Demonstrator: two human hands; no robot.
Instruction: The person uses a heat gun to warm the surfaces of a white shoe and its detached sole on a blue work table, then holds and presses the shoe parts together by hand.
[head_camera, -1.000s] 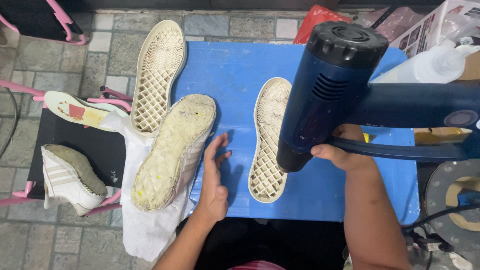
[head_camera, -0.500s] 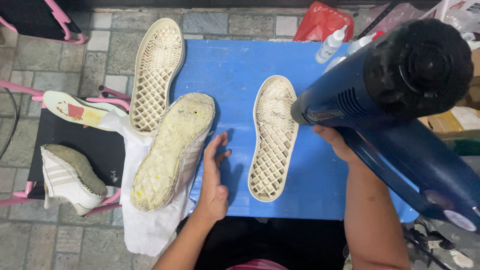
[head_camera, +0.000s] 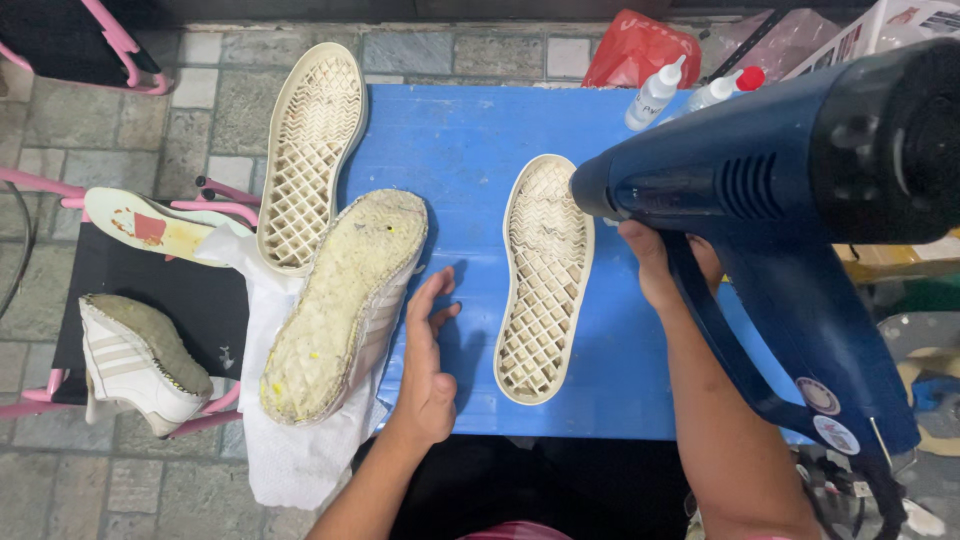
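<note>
Left hand (head_camera: 428, 372) flat, right hand (head_camera: 662, 262) gripping

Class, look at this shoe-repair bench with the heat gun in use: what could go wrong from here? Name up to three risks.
1. The heat gun, held in the right hand, points its nozzle close to the rubber sole; lingering may scorch or warp it.
2. The left hand rests flat on the blue table beside that sole, possibly within reach of hot air.
3. Two squeeze bottles stand near the gun; heat might soften them.

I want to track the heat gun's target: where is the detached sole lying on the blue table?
In the head view, the detached sole lies tread-up mid-table, between the left hand and right hand, under the heat gun nozzle.
</note>
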